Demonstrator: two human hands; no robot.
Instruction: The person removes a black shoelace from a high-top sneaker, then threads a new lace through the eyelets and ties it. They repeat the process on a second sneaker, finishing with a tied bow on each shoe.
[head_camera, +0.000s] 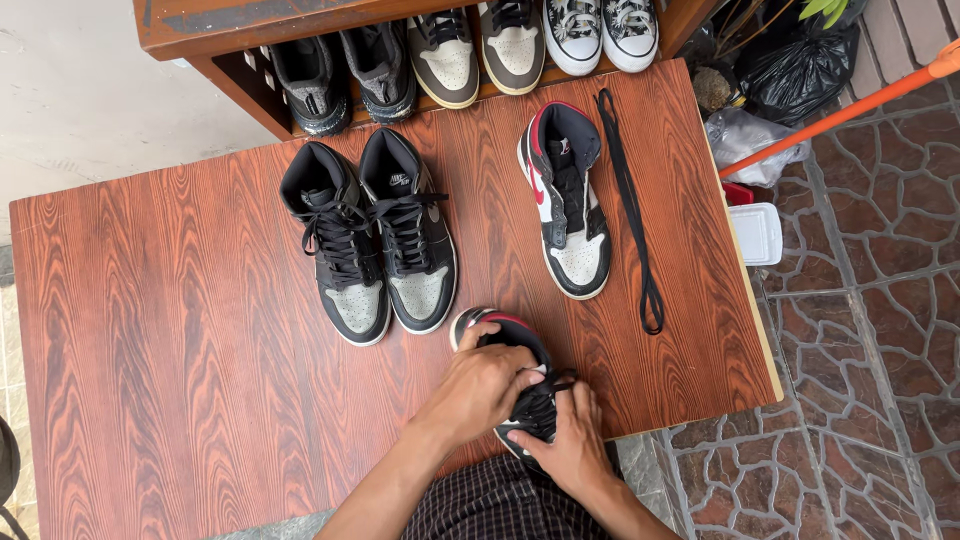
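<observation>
At the table's (150, 330) near edge, a sneaker (512, 375) is held by both hands. The left hand (480, 390) is closed over its collar, and the right hand (570, 445) is pinched on the black lace (545, 400). The lace is best drawn evenly through each eyelet, untwisted, while the shoe is kept steady. A loose lace (630, 200) lies near the right edge, beside the matching shoe (565, 200).

Wooden table (180, 330) bears four sneakers (370, 235) and a black lace (630, 200).
</observation>
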